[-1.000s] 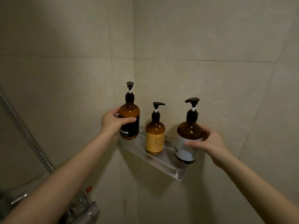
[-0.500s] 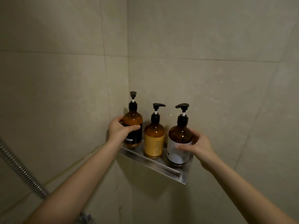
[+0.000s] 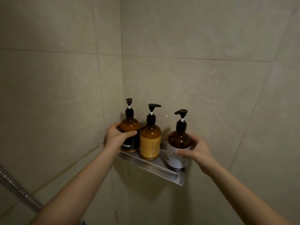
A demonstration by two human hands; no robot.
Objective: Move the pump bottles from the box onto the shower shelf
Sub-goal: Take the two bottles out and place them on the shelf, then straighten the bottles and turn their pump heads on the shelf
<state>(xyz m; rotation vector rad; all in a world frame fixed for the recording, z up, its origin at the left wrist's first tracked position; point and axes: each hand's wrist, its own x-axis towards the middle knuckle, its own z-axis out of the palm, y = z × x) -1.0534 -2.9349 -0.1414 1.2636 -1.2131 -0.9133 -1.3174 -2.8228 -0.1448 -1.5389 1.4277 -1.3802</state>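
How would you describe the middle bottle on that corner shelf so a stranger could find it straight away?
Look where the two beige tiled walls meet, at the metal corner shelf. Three amber pump bottles stand on it; the wanted one is the amber pump bottle with the yellow label, in the middle. Neither hand touches it, unlike its black-labelled and white-labelled neighbours.

metal corner shelf [image 3: 151,167] fixed where 2 tiled walls meet. 3 amber pump bottles stand upright on it in a row. yellow-label bottle [image 3: 150,140] is the landmark, mid-shelf. black-label bottle [image 3: 130,127] just left of it, nearly touching, deep in the corner. white-label bottle [image 3: 177,146] to its right w/ a gap, nr the shelf's outer end.
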